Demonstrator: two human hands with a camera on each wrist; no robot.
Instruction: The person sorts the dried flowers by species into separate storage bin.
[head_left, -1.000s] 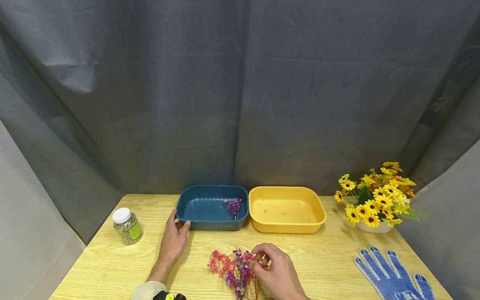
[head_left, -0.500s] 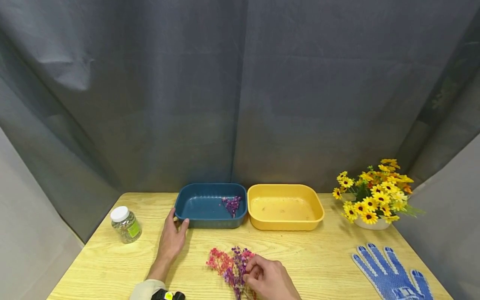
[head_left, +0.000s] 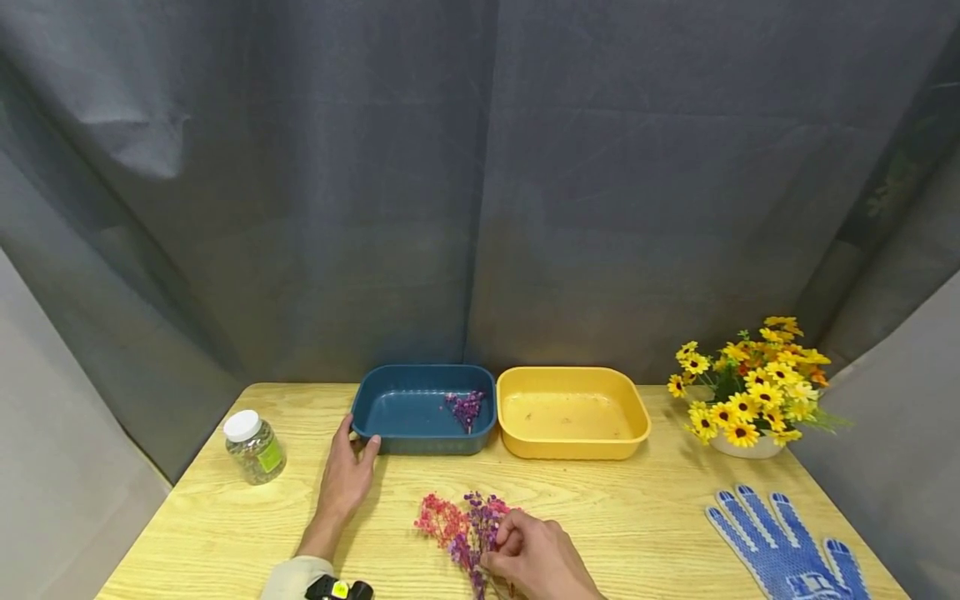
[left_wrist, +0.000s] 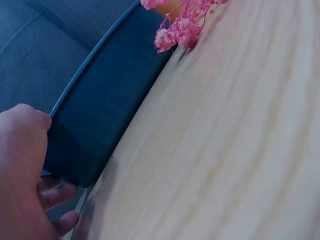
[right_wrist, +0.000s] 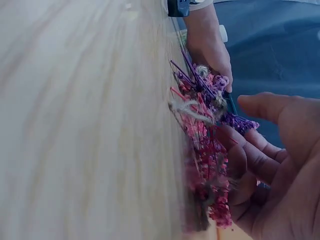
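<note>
My left hand [head_left: 347, 479] grips the near left corner of a dark blue bin [head_left: 427, 446], thumb at the rim and fingers round the outside in the left wrist view. A purple dried flower sprig [head_left: 467, 408] lies inside the bin, toward its right end. My right hand [head_left: 542, 558] bends over a bunch of dried flowers on the table, its curled fingers pinching in among the stems. The bunch mixes pink sprigs [head_left: 441, 518] with purple sprigs [head_left: 467, 553]. In the right wrist view, pale twine [right_wrist: 192, 111] shows among the stems [right_wrist: 201, 95].
A yellow bin [head_left: 573, 450] stands right beside the blue one. A white-lidded jar [head_left: 255, 450] is at the left. To the right are a pot of yellow flowers [head_left: 750, 408] and a blue glove [head_left: 787, 550]. A grey curtain [head_left: 480, 183] hangs behind the wooden table [head_left: 637, 533].
My right hand has moved slightly down and left onto the stems, its fingers curling in closer. The left hand keeps its place on the blue bin.
</note>
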